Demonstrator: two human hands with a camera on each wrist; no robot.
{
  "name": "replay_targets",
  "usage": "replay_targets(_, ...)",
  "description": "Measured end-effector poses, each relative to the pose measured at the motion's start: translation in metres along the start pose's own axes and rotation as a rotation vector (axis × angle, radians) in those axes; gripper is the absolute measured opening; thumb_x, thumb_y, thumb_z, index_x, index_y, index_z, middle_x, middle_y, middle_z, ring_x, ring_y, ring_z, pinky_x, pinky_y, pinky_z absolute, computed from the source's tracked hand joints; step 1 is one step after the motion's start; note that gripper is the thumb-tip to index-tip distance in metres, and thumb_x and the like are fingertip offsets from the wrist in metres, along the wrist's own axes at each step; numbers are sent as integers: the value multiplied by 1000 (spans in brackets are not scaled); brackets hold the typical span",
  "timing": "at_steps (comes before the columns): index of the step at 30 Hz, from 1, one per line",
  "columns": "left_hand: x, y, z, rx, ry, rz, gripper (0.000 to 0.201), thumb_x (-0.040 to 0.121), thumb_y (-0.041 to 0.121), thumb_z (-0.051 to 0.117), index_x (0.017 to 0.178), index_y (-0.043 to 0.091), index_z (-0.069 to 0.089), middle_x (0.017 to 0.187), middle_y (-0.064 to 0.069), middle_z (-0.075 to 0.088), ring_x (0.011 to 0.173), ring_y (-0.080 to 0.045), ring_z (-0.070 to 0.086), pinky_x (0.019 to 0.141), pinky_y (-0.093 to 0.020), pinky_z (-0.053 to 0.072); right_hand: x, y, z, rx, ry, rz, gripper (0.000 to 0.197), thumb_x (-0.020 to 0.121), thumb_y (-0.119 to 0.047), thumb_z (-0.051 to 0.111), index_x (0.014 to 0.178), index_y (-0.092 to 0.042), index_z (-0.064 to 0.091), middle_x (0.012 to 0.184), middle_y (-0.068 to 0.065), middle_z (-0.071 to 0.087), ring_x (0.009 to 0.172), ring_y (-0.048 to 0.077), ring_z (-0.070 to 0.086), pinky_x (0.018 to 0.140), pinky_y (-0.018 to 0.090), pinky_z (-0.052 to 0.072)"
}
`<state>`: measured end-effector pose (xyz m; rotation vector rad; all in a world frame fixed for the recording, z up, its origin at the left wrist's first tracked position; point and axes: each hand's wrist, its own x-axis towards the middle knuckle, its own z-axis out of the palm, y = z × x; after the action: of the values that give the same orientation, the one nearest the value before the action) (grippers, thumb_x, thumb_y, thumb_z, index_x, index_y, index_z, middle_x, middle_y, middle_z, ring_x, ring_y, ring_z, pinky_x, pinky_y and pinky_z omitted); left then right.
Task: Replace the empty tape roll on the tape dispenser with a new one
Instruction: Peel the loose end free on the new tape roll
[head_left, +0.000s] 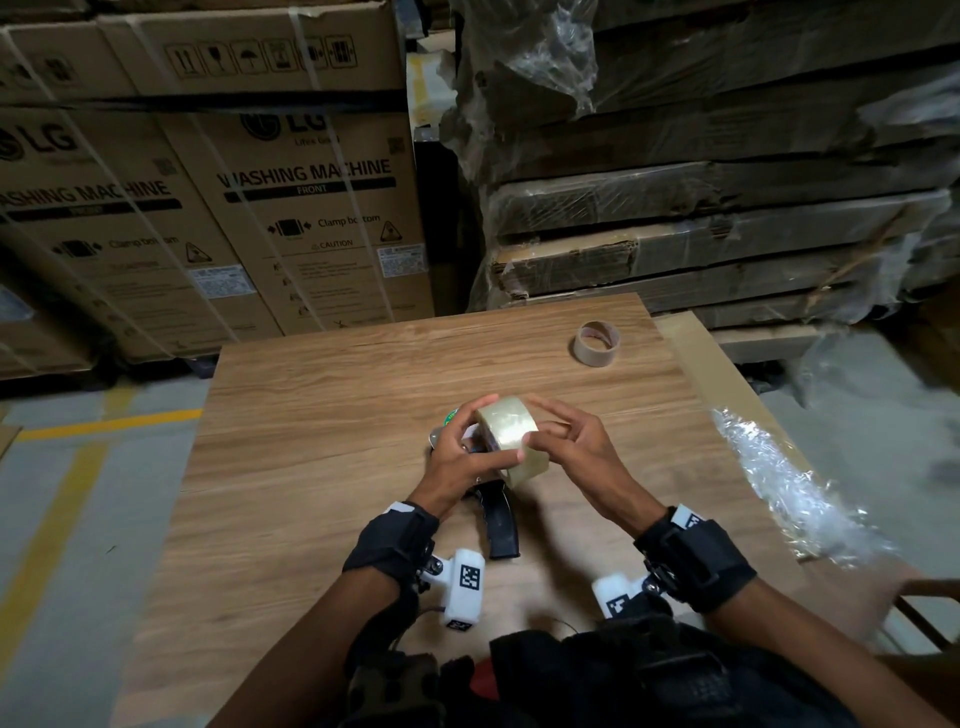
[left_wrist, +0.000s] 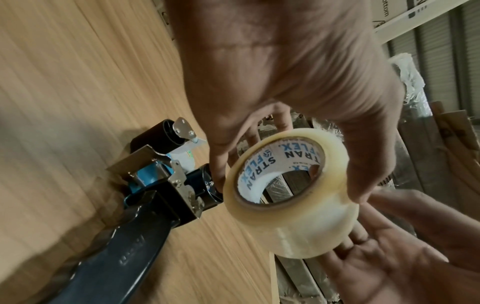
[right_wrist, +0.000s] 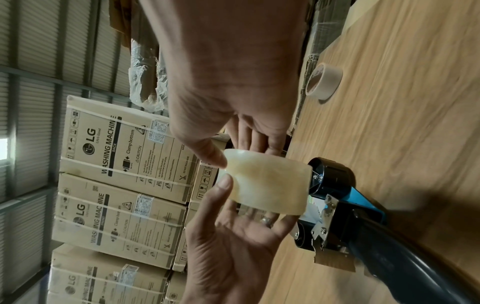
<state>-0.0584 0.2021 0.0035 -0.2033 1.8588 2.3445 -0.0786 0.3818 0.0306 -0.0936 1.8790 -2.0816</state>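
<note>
Holding the new tape roll (head_left: 511, 434) above the dispenser (head_left: 496, 525), both hands are pinching its stiff, light, slippery rim; the empty core (head_left: 597, 343) is lying at one o'clock.

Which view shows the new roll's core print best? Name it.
Left wrist: the new tape roll faces the camera, its printed core readable. The head view and right wrist view show only its clear outer side between the hands.

From the head camera the hands and the tape roll (head_left: 511, 434) cover most of the dispenser (head_left: 497, 525), leaving only its black handle clear. Both wrist pictures cut that handle off at the bottom edge. The print inside the empty core (head_left: 597, 343) is too small to read.
</note>
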Motion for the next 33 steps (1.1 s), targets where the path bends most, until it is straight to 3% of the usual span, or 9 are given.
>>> replay_targets(3,-2,3,-1,45,-19,63,79,61,-4,89,131,21,60,123,-10,64,103,-16,67,81,-34,59,-2,2,1,-16,-4,-53,54,89,3,68,138,-18,61,103,27,76,91,30,68,87,45,53)
replay_targets(6,0,4,-3,60,-38,66,81,57,11,91,131,23,61,128,-10,62,107,-20,67,88,-38,58,-4,1,4,-28,44,-68,41,92,2,68,131,-13,68,99,16,79,90,20,71,90,44,55)
replay_targets(10,2,3,0,-10,-15,-149,72,66,33,82,133,37,57,128,-6,62,110,-23,64,97,-50,51,-6,-1,6,-30,63,-57,36,92,-2,70,127,-13,70,97,13,80,88,15,72,86,37,55)
replay_targets(12,0,3,0,-102,-69,-263,63,71,33,78,130,28,57,114,-10,64,94,-20,67,88,-51,55,-7,0,7,-27,66,-52,38,91,-1,71,127,-14,70,98,14,80,87,15,72,83,34,54)
replay_targets(14,-3,1,-1,-125,-119,-313,58,73,34,78,126,24,58,114,-12,65,98,-25,67,88,-59,55,-8,1,7,-30,61,-52,39,90,2,70,126,-14,70,99,18,79,87,17,72,82,33,54)
replay_targets(18,-7,1,0,-73,-113,-268,63,66,28,85,124,30,59,129,-15,61,111,-32,65,90,-65,52,-11,1,6,-24,53,-52,40,90,3,69,124,-17,72,98,16,80,88,16,72,83,32,54)
replay_targets(23,-7,-1,2,61,-69,-79,85,55,20,92,129,39,54,130,-15,57,107,-26,64,79,-43,59,-12,0,3,-32,78,-78,37,91,1,68,123,-17,73,93,18,79,86,22,73,85,43,58)
replay_targets(27,-6,2,1,183,-91,41,88,56,15,93,131,36,53,130,-7,57,113,-29,62,91,-39,58,-14,-2,3,-27,109,-84,31,92,-6,71,121,-15,74,92,19,79,84,26,76,77,44,61)
replay_targets(33,-7,-2,9,197,-123,39,88,56,17,93,133,31,53,131,-14,58,113,-28,64,99,-50,54,-12,-2,1,-22,223,-86,16,90,-14,77,105,-10,78,88,16,80,75,25,75,73,43,60)
